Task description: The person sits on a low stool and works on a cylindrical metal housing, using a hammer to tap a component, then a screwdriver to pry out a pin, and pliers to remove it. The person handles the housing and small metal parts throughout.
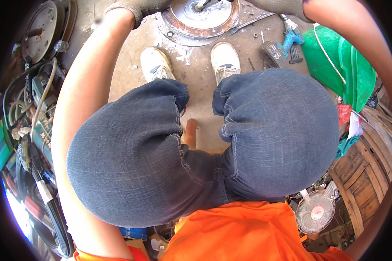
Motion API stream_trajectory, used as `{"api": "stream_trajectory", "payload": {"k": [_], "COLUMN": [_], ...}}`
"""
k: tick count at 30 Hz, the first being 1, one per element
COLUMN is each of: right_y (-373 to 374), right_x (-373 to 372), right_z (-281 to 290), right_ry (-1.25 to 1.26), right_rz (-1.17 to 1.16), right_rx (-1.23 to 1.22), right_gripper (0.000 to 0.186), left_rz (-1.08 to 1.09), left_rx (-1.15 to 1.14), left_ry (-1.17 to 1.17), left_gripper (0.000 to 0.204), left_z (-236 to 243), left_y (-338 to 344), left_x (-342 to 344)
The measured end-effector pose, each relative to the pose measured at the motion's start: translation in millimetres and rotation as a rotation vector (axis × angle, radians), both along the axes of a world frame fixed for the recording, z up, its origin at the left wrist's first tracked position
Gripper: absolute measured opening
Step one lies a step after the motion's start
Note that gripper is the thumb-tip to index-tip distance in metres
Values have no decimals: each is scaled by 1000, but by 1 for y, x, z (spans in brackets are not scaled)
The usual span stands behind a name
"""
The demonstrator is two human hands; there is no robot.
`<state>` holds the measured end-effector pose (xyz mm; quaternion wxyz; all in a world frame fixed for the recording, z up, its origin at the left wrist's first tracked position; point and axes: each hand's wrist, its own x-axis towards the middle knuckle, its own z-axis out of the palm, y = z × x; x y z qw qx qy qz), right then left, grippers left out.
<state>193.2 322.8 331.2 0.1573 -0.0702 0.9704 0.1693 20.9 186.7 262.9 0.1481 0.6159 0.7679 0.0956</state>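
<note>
Here we are, low over the concrete floor (128, 89), with the round metal disc (201, 21) front and centre at the top edge, lying flat between and beyond the two white shoes (225, 61). Its rim is rusty, its inner face shiny, and a metal rod (201, 5) slants up from the hub. The left hand (143, 6), gloved, comes in on one side; the right hand (283, 7), gloved too, is on the other. Both are cut off by the frame, so I can't tell whether either grip is clenched or released, or what it may be grasping.

How far along? Under way rather than finished, I'd judge: the rod sits at the hub, and pale chips (183, 55) lie loose beside the disc. What's left can't be read, with the far side out of shot. Off to the right, a long slim tool (252, 23) and a teal power tool (290, 41) lie on the floor, apart from the visible gloves.
</note>
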Motion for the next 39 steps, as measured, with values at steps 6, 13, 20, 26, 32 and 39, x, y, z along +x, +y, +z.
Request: {"api": "stream_trajectory", "payload": {"k": [6,13,20,26,32,39], "right_y": [-1,-9,-4,22,-11,-46], "right_x": [5,5,5,7,11,-11], "right_z": [5,11,10,-10,11,48], "right_ry": [36,4,-57,-33,19,-362], "right_rz": [37,26,23,126,196,87], "right_rx": [-3,23,27,-148,66,220], "right_gripper": [19,18,17,16,16,17], "left_rz": [47,31,7,24,35,42], "left_rx": [-56,-21,-10,-27,-39,-51], "left_ry": [-16,14,2,-4,-31,0], "left_gripper": [41,39,37,38,38,38], "left_z": [16,-3,10,6,17,4], "left_y": [2,7,0,2,0,5], "left_x": [10,4,10,5,12,7]}}
